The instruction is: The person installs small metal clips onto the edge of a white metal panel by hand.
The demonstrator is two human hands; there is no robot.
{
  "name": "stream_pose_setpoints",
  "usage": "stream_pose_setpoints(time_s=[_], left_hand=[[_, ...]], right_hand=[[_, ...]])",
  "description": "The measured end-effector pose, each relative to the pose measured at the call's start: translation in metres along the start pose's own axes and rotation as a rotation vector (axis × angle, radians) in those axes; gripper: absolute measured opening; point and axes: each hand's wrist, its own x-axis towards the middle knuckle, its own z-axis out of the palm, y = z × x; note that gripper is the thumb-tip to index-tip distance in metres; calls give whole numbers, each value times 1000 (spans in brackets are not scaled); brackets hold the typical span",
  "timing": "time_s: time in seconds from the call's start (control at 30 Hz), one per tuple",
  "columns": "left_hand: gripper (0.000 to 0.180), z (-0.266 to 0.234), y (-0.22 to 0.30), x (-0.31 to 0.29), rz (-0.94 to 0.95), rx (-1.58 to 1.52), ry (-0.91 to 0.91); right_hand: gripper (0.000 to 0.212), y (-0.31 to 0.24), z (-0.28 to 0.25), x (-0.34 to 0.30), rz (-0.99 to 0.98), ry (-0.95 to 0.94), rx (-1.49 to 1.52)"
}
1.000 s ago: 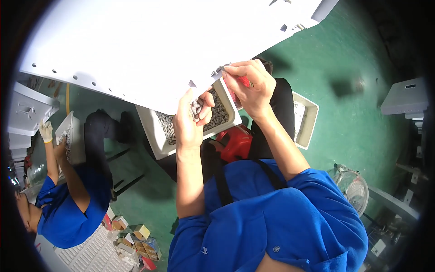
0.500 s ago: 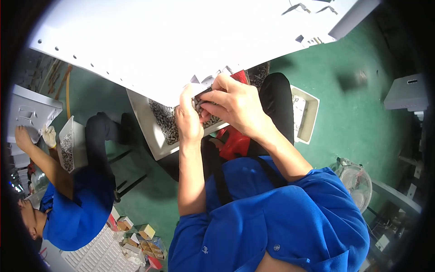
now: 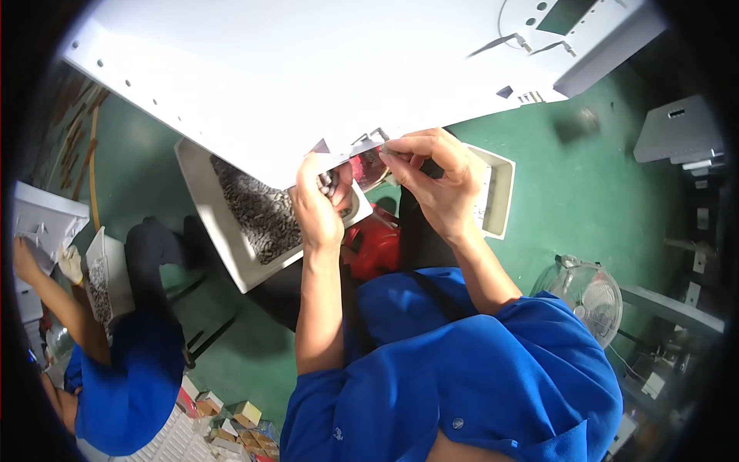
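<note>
A large white panel [image 3: 254,85] spans the top of the view, with cut-outs along its near edge. Cupped under that edge, my left hand [image 3: 317,208] holds several small grey cylindrical pieces [image 3: 328,183] in its curled fingers. My right hand [image 3: 440,181] is up at the same edge, a little to the right, its thumb and forefinger pinched on one small grey piece [image 3: 386,150] beside a slot; whether the piece touches the panel I cannot tell. Below the panel, left of my left hand, sits a white bin [image 3: 214,245] with many similar grey pieces [image 3: 265,223].
Another pale bin [image 3: 502,204] stands right of my knee. A red object [image 3: 373,245] lies between my legs. A fan [image 3: 589,300] stands at right on the green floor [image 3: 570,200]. At left, a co-worker in blue [image 3: 135,377] handles a white panel [image 3: 48,223].
My right hand has moved from the pieces in my left hand to the panel edge on the right, with one piece pinched. The view has shifted slightly, showing more of the bin.
</note>
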Motion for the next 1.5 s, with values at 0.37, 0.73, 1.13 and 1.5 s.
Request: stream_pose_setpoints(time_s=[0.37,0.73,1.13,1.5], left_hand=[[38,19,-22,-14,-39,58,66],[35,40,-35,-22,-15,49,2],[35,46,-35,-22,-100,95,31],[38,52,-40,-23,-99,89,-30]], right_hand=[[14,19,-15,-13,-13,140,-80],[14,29,-26,-10,-166,207,-252],[12,26,-31,-1,-169,171,-413],[26,-4,-53,2,28,132,-93]])
